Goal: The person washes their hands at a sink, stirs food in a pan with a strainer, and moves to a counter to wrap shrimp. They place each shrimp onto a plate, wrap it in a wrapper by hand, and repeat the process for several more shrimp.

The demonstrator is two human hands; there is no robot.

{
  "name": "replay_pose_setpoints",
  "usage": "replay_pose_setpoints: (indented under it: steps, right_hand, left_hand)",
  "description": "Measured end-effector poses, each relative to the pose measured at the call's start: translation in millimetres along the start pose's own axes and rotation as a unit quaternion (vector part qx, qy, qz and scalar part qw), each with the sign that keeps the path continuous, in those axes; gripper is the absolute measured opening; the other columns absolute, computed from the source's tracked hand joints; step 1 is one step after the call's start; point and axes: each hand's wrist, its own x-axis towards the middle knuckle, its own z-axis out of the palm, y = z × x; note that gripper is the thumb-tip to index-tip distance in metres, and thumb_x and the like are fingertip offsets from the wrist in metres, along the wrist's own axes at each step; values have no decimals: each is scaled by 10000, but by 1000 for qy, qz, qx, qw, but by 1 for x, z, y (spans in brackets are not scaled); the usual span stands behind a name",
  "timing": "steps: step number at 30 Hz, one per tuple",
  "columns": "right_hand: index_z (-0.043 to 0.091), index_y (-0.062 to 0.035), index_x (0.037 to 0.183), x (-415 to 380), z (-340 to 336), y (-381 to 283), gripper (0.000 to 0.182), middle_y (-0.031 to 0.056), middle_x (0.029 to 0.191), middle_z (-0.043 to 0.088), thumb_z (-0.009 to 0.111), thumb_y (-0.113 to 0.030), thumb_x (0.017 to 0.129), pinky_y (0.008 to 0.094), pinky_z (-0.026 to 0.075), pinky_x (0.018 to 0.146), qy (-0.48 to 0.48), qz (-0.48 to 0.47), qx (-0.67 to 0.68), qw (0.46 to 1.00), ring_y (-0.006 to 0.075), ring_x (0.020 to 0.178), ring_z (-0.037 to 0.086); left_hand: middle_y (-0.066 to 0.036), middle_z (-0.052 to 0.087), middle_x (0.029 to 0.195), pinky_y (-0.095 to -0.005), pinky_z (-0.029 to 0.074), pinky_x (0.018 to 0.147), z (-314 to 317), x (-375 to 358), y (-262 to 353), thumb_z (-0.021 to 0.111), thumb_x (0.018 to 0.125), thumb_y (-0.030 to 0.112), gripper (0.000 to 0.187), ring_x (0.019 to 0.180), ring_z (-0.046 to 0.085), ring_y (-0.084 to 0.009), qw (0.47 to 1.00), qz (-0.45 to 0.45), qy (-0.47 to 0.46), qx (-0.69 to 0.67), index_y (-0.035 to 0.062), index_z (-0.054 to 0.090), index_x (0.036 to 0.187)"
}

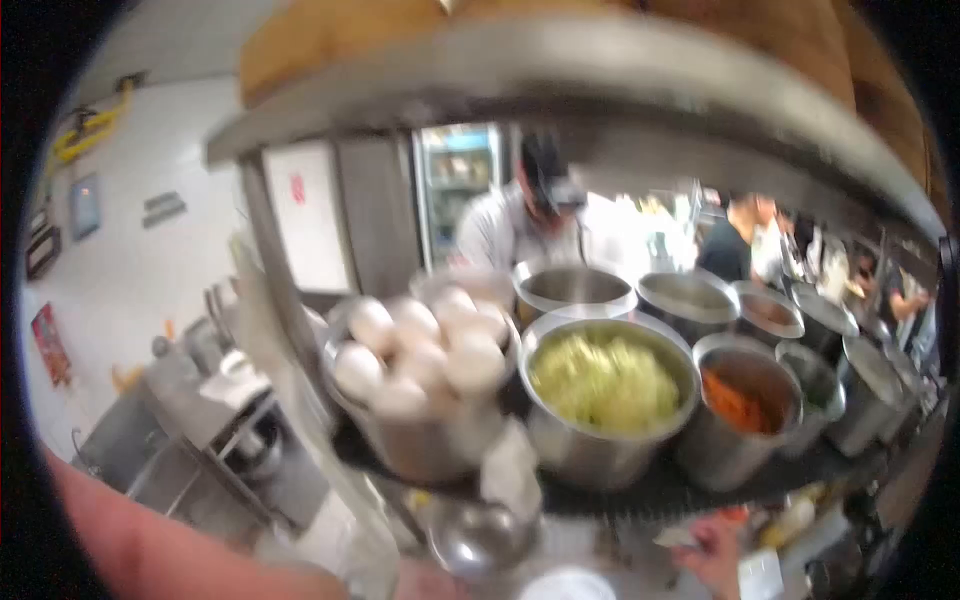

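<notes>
- left forearm (170,540) is caught closest, filling the lower left corner. where's the hand?
- can't be made out. a pinkish blur (432,580) is seen by the metal bowl (480,543), but whether that's the left hand, or if anything is gripped, can't be told.
- and the right hand (712,555)?
- kept low over the counter (620,545), fingers bent, with a pale piece (676,538) right at the tips. pinched or just touched? too blurred to be sure tbh.
- why are the pots crammed up there?
- for reach, probably. white eggs (420,365), pale green shreds (605,380) and orange shreds (740,405) are lined up along the front of the dark shelf (600,502), so counter room is saved. no lids on those three, presumably so stuff can be spotted and grabbed fast.
- white cloth (512,470)?
- looks draped over the shelf edge, likely so it's handy.
- further back?
- more pots (575,295) are stacked in behind, then a person in white (490,230) is seen, head bent, with a glass-doored fridge (460,180) beyond.
</notes>
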Motion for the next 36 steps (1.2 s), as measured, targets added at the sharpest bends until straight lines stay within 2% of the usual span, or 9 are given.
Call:
replay_pose_setpoints:
  steps: [3,9,11,17,22,29,31,34,36]
  right_hand:
    - [614,-35,1126,-19,47,-10,434,31,1020,638,822,-58,746,304,510,833,-52,47,-116,991,137,935,592]
    - [649,-55,1092,-55,96,41,291,96,991,695,740,-25,818,315,531,740,-182,108,-226,951,215,807,652]
    - [658,-72,1093,-52,108,68,265,106,1017,705,698,2,842,340,533,688,-196,-16,-213,957,258,784,670]
    - [652,-93,1175,-70,123,108,355,99,1111,672,657,-24,826,427,405,1039,-274,11,-328,904,298,1141,579]
    - [662,-86,1166,-91,114,127,325,115,1138,630,644,-64,842,437,437,990,-142,-65,-383,910,313,1098,584]
    - [704,-84,1046,-91,107,127,229,94,1018,640,667,-66,821,425,448,903,-138,-38,-383,913,292,1026,598]
    - [706,-88,1044,-95,103,126,227,88,1011,642,672,-70,820,424,444,910,-149,-38,-377,913,285,1019,601]
    - [709,-99,1043,-103,100,126,224,74,1002,643,680,-79,822,428,434,930,-150,-65,-371,914,270,1009,606]
    - [709,-105,1044,-111,102,127,224,66,1001,642,684,-84,823,434,429,943,-140,-90,-368,915,262,1006,607]
  left_hand:
    - [-148,622,1103,-467,474,904,-1,-10,-12,724,845,411,548,1066,575,-356,999,-28,-46,-1,40,586,1223]
    - [-132,650,1040,-431,494,866,7,-20,-8,762,825,367,498,1009,607,-334,996,-16,-78,-50,38,619,1171]
    - [-126,659,1019,-419,500,853,8,-21,-6,774,819,352,482,990,618,-327,994,-19,-90,-54,37,630,1154]
    - [-110,686,956,-383,520,815,24,-41,7,812,799,307,433,933,650,-306,972,-161,-160,-65,35,663,1101]
    - [-81,697,1057,-402,527,853,96,-234,82,771,838,202,361,1022,653,-313,656,-604,-439,-113,98,686,1173]
    - [-128,668,1147,-409,472,974,129,-404,137,695,884,239,376,1111,611,-306,713,-451,-528,-94,82,636,1220]
    - [-92,637,1167,-416,498,892,128,-410,137,714,853,241,368,1101,585,-290,602,-522,-596,-99,113,654,1192]
    - [-68,640,1145,-437,488,880,120,-410,132,713,854,261,370,1107,576,-269,557,-536,-627,-92,120,656,1191]
    - [-67,651,1126,-443,470,911,119,-402,136,695,876,277,338,1104,582,-274,619,-506,-598,-55,112,666,1170]
